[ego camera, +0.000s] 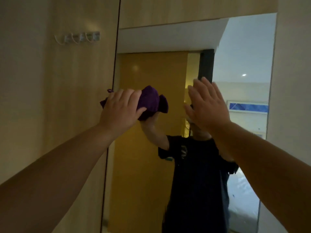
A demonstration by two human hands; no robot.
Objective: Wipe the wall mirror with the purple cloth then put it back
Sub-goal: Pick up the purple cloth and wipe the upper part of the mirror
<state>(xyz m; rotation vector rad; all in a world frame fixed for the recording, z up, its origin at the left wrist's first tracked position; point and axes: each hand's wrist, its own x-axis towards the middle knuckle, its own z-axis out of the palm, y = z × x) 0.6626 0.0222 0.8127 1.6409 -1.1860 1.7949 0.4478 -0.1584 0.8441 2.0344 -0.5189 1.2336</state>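
Your left hand (120,109) gripped the bunched purple cloth (149,100) against the wall mirror (151,165) near its left edge. Your right hand (207,105) lay flat, fingers straight, holding nothing. Risk: that bare palm could smudge wiped glass.

Open glass across the wall mirror (168,165) low and upper right, room to sweep. Left edge is tight: the wood panel (58,98) sits flush alongside, hooks (79,37) jutting out high on it (snag risk).
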